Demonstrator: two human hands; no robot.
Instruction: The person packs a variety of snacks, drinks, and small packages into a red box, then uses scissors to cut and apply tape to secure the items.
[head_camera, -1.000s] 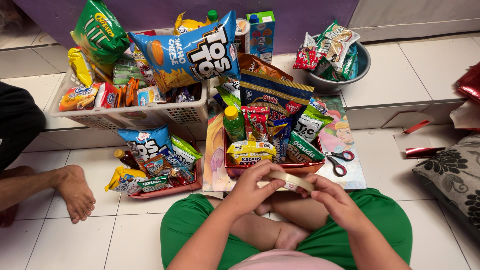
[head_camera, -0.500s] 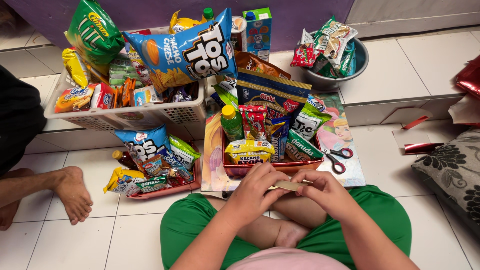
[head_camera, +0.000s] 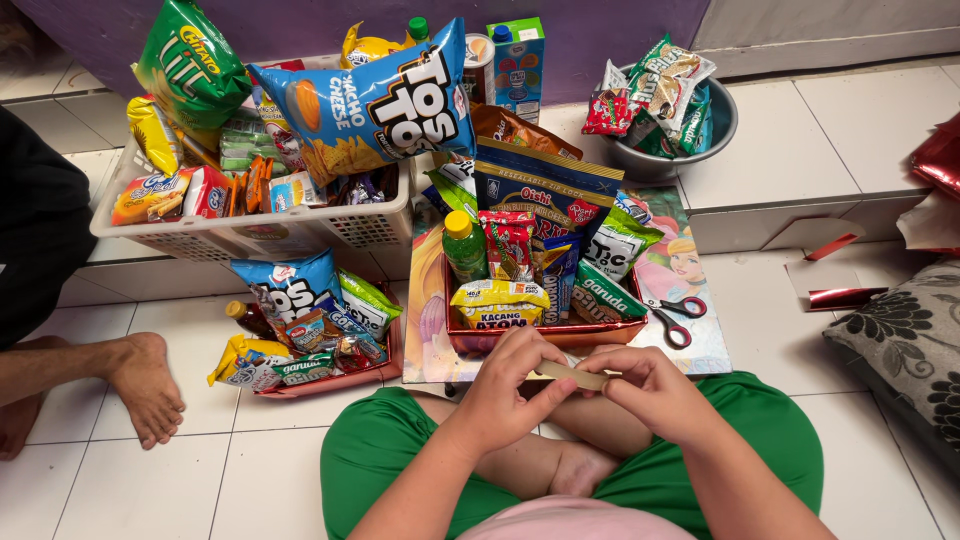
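I see left hand (head_camera: 505, 385) and right hand (head_camera: 650, 390) both pinched on a tan tape strip (head_camera: 572, 375), lower centre | red snack tray (head_camera: 545, 335) just above looks filled | strip not yet stuck on; scissors (head_camera: 675, 318) lie right

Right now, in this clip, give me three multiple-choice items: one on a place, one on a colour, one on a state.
1. Where do the scissors lie?
A. in the white basket
B. on the picture board, right of the red tray
C. in the metal bowl

2. What colour is the cap of the green bottle in the red tray?
A. yellow
B. blue
C. black

3. How is the thin tan strip held?
A. by the left hand alone
B. lying loose on the floor
C. between both hands

Answers: 1 B, their red handles rest on the board; 2 A, the cap is yellow; 3 C, left hand and right hand each pinch it.
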